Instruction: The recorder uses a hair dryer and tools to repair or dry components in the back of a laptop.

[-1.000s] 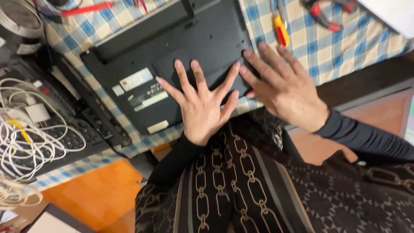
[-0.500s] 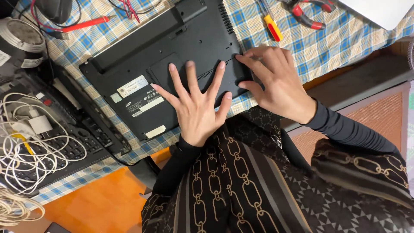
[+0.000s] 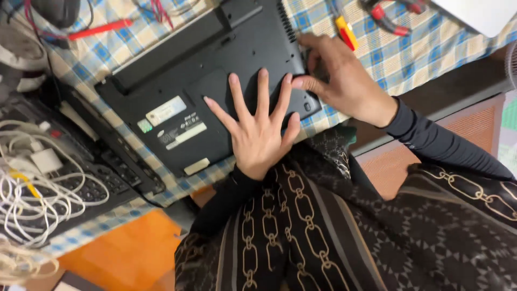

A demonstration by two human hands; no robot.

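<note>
Since half a second ago: your right hand [image 3: 344, 86] has slid up to the laptop's right edge; your left hand [image 3: 261, 126] has not budged.
Left hand: released and flat, fingers fanned across the black laptop [image 3: 204, 91], grasping nothing, apparently pinning it steady.
Right hand: fingers curled at the laptop's far right edge, near the vent; whether they grip anything you cannot tell.
Laptop: upside down on the checked-cloth worktop [image 3: 431, 48], base up, labels showing.
Left of it: black keyboard [image 3: 81, 178] under tangled white cables [image 3: 32, 199].
Far side: yellow-handled screwdriver [image 3: 346, 32], red-handled pliers [image 3: 390, 13].
</note>
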